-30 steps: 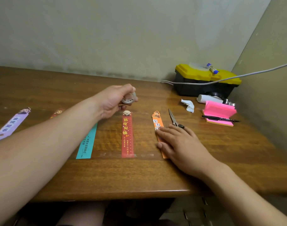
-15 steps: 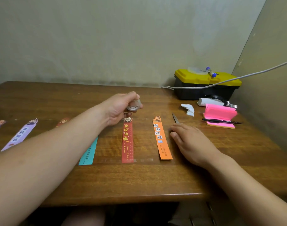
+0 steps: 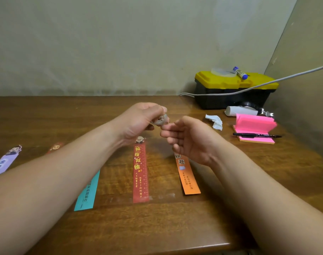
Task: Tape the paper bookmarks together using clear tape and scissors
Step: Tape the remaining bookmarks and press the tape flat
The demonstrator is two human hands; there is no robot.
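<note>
The small roll of clear tape [image 3: 161, 121] is held above the worktop [image 3: 175, 227], pinched in the curled fingers of the left hand [image 3: 137, 121]. The right hand [image 3: 192, 141] hovers just beside it, palm turned inward and fingers loosely curled, its fingertips at the roll. I cannot tell whether they pinch a tape end.

Beneath the hands the bookmarks lie side by side: a red bookmark [image 3: 140, 173] in the middle, an orange bookmark [image 3: 188, 179] to its right, partly under the right hand, and a teal bookmark [image 3: 87, 195] to its left, half hidden by the left forearm. A strip of tape [image 3: 163, 196] runs across the near ends of the red and orange ones. A purple bookmark [image 3: 5, 161] lies well apart at the left edge.

In the far right corner stands a black toolbox [image 3: 230, 97] with its yellow lid closed; a blue-capped marker [image 3: 240, 72] rests on the lid, and a grey cable [image 3: 278, 80] crosses in front. Near it lie crumpled white paper [image 3: 215, 122], a pink notepad [image 3: 254, 125] and a black pen [image 3: 256, 135].
</note>
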